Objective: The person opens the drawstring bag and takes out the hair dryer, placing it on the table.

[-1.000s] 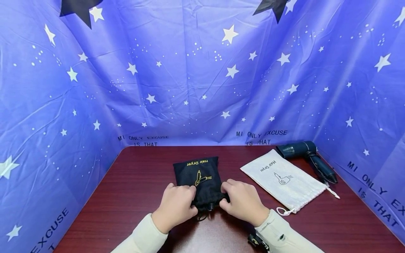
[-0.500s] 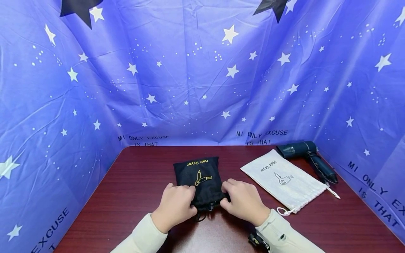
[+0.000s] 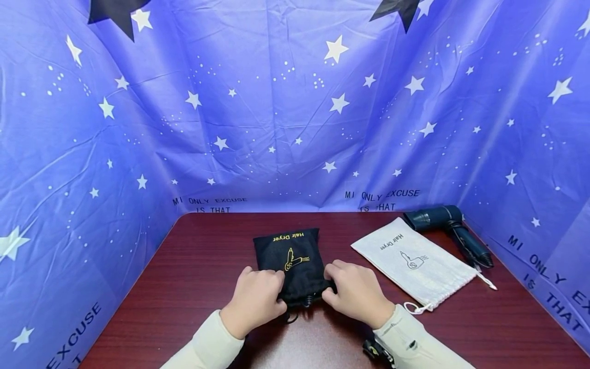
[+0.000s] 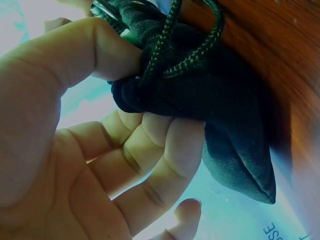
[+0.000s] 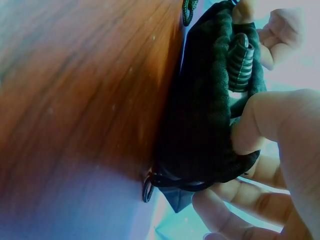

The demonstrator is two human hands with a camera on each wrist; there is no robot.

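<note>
A black drawstring bag (image 3: 304,281) with yellow "Hair Dryer" lettering and a dryer drawing lies on the table, its gathered mouth facing the person. My left hand (image 3: 258,298) pinches the left side of the mouth between thumb and fingers, and a dark cord loop (image 4: 162,42) hangs there in the left wrist view. On the other side, my right hand (image 3: 355,294) grips the mouth's right edge the same way. Between the hands, a ribbed black cord sleeve (image 5: 241,65) shows in the opening in the right wrist view. Whatever else the bag holds is hidden inside.
To the right, a white drawstring bag (image 3: 387,266) with the same kind of print lies flat on the dark red table (image 3: 184,271). Behind it rests a dark hair dryer (image 3: 433,219). A blue star-patterned cloth (image 3: 276,118) surrounds the table's back and sides.
</note>
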